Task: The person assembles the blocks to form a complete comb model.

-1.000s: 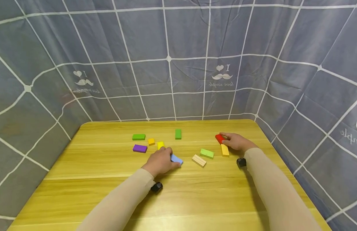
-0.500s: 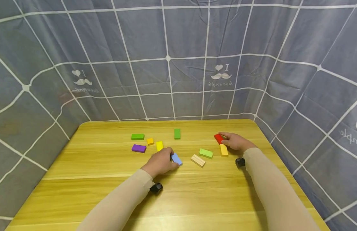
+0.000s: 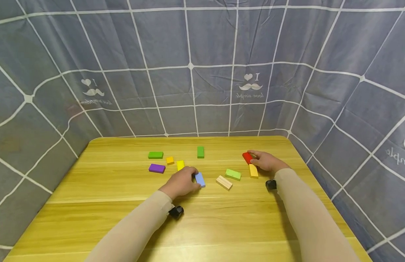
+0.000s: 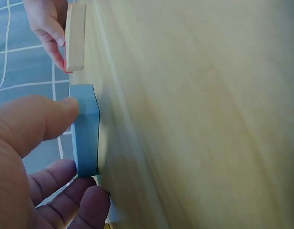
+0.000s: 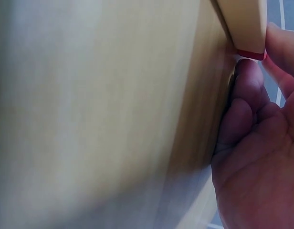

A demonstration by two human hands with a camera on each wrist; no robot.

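My left hand (image 3: 182, 182) pinches a light blue wooden block (image 3: 200, 180) between thumb and fingers near the table's middle. In the left wrist view, the thumb presses on one side of the blue block, with its fingertips (image 4: 96, 202) at the end. Further right, my right hand (image 3: 267, 161) holds a red block (image 3: 246, 158), thumb at its near end and a finger reaching along its far end. A yellow-orange block (image 3: 253, 171) lies right below the red one, close to the thumb. Much of the red block is hidden in the right wrist view.
Between the hands lie a light green block (image 3: 233, 174) and a plain wood block (image 3: 224, 182). A yellow block (image 3: 180, 165), small orange block (image 3: 170, 161), purple block (image 3: 157, 168) and two green blocks (image 3: 155, 155) lie farther back. A grey checked curtain (image 3: 209, 91) surrounds the table.
The blue block has turned clockwise under my left hand, from slanted to pointing more away from me. My right hand stays at the red block.
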